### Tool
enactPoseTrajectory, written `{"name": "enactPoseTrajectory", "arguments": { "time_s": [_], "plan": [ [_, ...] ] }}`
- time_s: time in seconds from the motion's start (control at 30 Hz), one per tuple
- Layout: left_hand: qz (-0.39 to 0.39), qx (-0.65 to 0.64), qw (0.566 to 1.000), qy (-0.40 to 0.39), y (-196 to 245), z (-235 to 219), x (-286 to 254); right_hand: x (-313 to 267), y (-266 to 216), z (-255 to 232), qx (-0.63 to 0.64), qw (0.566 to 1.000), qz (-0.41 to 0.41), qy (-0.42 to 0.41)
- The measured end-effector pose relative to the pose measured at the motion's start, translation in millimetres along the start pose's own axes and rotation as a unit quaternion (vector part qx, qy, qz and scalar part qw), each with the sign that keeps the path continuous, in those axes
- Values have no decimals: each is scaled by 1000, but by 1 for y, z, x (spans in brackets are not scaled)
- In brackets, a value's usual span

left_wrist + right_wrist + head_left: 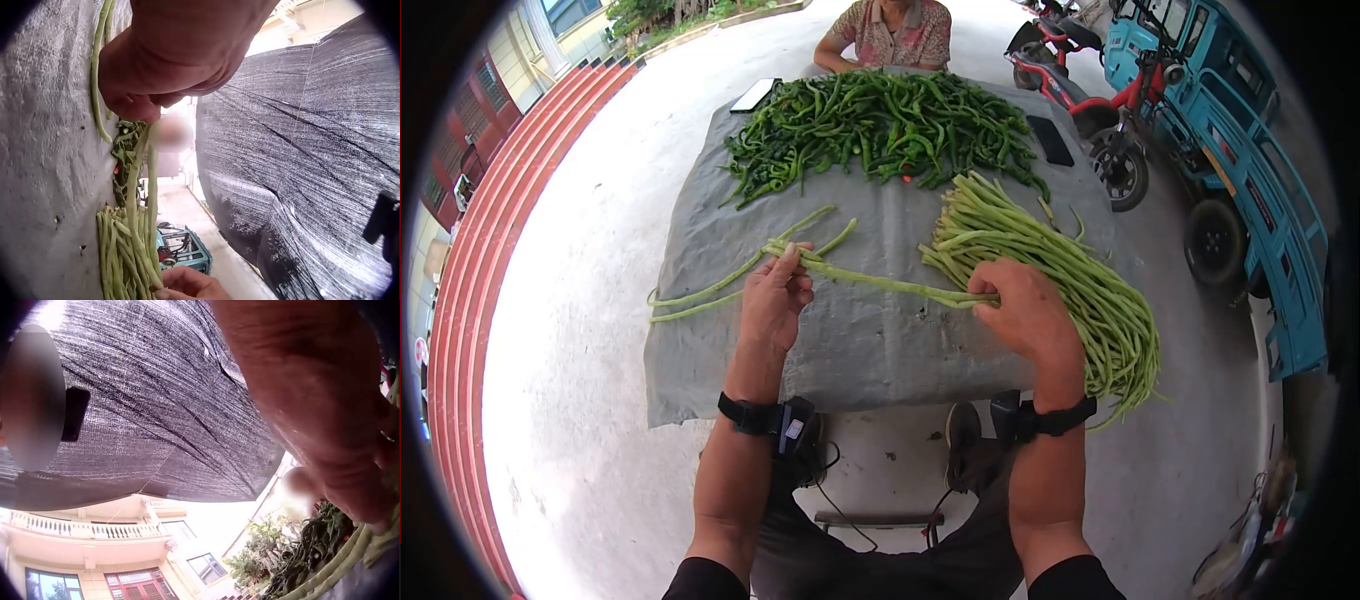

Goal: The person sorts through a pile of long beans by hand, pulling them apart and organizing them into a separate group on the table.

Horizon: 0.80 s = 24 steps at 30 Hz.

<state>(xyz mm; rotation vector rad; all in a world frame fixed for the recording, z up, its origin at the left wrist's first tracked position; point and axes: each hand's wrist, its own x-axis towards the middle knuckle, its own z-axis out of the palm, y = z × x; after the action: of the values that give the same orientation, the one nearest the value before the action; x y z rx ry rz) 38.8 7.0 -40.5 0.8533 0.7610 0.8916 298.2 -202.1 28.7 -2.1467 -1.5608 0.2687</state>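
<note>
Left hand pinches long beans (slender, pale green); right hand too.

The cloth was grey, bearing deep green peppers and paler green beans. Beyond it was a shirt mottled red and beige; to its right, a teal cart; to its left, red steps.

Grey-covered table, green peppers, long beans, dark phone, white phone
</note>
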Motion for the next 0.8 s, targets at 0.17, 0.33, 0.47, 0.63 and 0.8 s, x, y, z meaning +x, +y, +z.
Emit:
{"name": "enactPoseTrajectory", "arguments": {
  "time_s": [0.17,0.33,0.47,0.63,0.8],
  "plan": [
    [-71,-9,995,-70,-39,49,-10,-31,37,-44,8,994,93,55],
    [-117,-11,987,-112,-68,93,-13,-59,74,-66,-2,984,169,62],
    [-139,8,983,-121,-82,125,-10,-74,97,-72,-24,979,189,70],
    [-107,52,987,-109,-96,160,6,-80,124,-67,-33,977,196,82],
    [-63,98,992,-43,-110,172,13,-74,146,-46,-58,974,200,92]
  ]
}}
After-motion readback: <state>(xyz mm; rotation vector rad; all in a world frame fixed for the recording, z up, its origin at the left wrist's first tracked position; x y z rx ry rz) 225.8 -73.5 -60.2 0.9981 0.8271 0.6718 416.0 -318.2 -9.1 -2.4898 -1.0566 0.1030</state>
